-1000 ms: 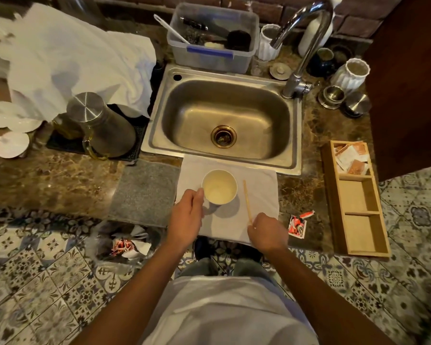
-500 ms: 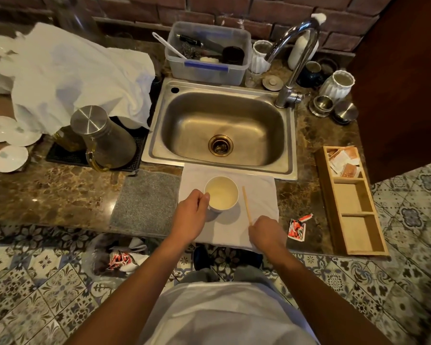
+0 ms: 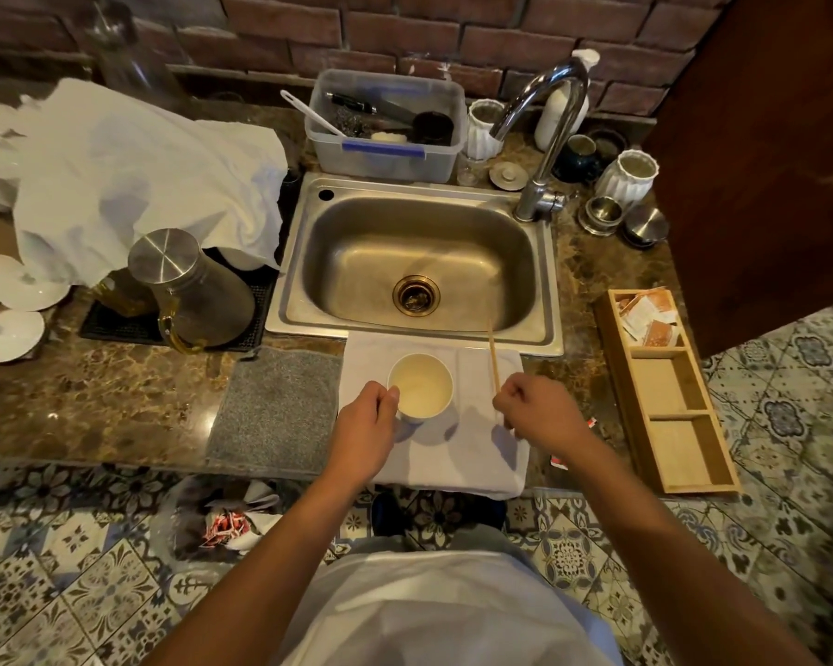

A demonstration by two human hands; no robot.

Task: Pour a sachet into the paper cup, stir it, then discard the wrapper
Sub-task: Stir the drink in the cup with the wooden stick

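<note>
Over on the far left there's a white cloth [image 3: 131,180] heaped over the counter, and a glass jug [image 3: 191,290] with a steel lid sits on a black mat in front of it, same spot as a second ago. Down on the floor, the bin bag [image 3: 222,516] has red-and-white wrappers in it.

Left hand [image 3: 364,427] is curled around the near-left side of the paper cup [image 3: 420,387], thumb at the rim, same hold as before. Cup stands upright on the white towel [image 3: 472,444] just in front of the sink [image 3: 419,262], pale liquid inside.

Here's the change: the right hand [image 3: 537,411] has picked up the wooden stir stick [image 3: 493,360]. Before, it lay flat on the towel with the hand at its near end; now it's pinched in closed fingers and lifted, far tip over the sink's front edge, just right of the cup.

The torn sachet wrapper [image 3: 560,461] is mostly hidden behind the right wrist, only red bits showing. Further right, the wooden organizer [image 3: 669,401] has sachets in its far compartment.
</note>
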